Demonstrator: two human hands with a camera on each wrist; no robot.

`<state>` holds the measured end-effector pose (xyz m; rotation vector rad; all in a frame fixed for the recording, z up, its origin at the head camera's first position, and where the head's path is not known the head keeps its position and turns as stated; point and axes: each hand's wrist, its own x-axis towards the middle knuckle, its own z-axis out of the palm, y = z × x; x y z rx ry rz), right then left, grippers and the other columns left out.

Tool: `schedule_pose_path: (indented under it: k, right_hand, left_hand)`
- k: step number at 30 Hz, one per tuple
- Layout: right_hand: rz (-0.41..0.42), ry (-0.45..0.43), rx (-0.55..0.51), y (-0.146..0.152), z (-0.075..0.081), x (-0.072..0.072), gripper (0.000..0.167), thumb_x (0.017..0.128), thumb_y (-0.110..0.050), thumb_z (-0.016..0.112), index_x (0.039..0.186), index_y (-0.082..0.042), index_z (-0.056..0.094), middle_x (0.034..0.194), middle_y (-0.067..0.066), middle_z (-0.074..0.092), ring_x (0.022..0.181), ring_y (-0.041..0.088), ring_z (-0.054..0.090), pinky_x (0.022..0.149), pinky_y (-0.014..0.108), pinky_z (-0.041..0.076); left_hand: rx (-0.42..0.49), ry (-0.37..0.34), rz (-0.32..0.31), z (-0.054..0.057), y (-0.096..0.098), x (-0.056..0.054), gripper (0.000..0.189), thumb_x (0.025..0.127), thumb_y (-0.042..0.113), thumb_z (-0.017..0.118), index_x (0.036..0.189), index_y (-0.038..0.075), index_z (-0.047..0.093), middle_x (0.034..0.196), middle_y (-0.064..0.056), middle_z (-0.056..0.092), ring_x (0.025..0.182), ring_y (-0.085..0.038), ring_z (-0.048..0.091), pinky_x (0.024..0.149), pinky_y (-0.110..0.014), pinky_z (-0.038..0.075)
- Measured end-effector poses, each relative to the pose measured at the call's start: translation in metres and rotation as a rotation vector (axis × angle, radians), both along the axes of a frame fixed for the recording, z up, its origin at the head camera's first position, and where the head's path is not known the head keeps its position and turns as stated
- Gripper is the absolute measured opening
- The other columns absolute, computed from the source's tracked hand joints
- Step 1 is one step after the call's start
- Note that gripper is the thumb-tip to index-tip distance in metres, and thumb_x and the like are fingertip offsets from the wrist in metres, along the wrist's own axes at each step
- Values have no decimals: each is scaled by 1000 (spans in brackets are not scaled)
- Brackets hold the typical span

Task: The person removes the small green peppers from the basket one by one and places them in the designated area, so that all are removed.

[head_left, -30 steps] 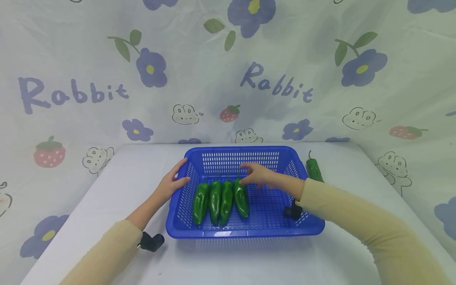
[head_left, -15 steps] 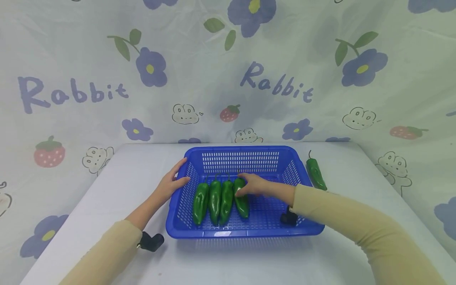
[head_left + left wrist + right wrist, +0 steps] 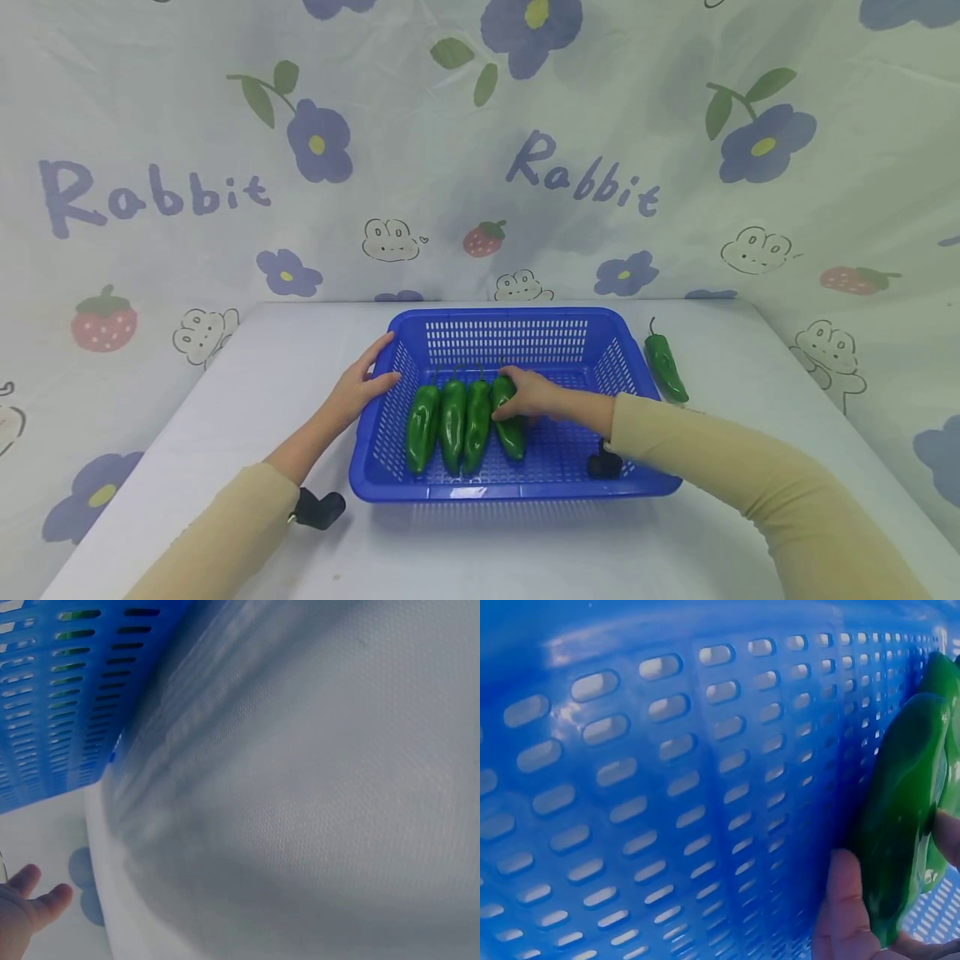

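Several glossy green chili peppers lie side by side, stems away from me, in a blue plastic basket. My right hand reaches in over the right wall and holds the rightmost chili pepper near its stem end. In the right wrist view the thumb and fingers sit on opposite sides of that chili pepper. My left hand rests at the basket's left rim with its fingers spread, and two straight fingers show in the left wrist view beside the slotted wall.
Another green chili pepper lies on the white table just right of the basket. Black devices sit at the left wrist and right wrist. A printed cloth hangs behind the table.
My right hand has come down onto the rightmost chili pepper from above its stem and now grips it. The left hand and the basket have stayed put.
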<state>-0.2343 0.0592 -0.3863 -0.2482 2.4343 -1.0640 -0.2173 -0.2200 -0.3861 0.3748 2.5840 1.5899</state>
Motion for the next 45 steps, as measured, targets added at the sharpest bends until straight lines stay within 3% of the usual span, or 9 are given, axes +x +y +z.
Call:
schedule_pose_path:
  k: [15,27,36,45]
  right_hand:
    - [-16,-10,-50,0,1,-1,77,67,-1,75,135,-10,39,117,21,50,83,28,60,49,33,56]
    - [-35,-43,-133,8,15,-5,74,70,1,72,136,-12,39,116,21,49,89,32,61,53,36,57]
    - [-21,-71,-255,30,53,-8,75,78,-2,67,141,-12,28,121,26,46,98,38,59,61,42,58]
    - [-38,-4,-323,77,94,-6,77,82,-4,63,144,-13,20,131,28,33,84,35,64,68,43,57]
  left_hand:
    - [-5,-1,12,1,0,0,68,89,21,50,147,13,15,145,-30,22,112,-51,47,76,-46,55]
    - [-10,3,6,1,0,0,68,89,22,50,147,13,15,144,-30,23,113,-51,47,78,-48,54]
    - [-2,-4,-1,-1,0,0,68,90,21,49,147,12,14,145,-30,21,114,-52,46,78,-46,54]
    - [0,-7,-1,2,0,1,69,90,21,49,148,12,13,146,-30,20,114,-51,46,78,-47,54]
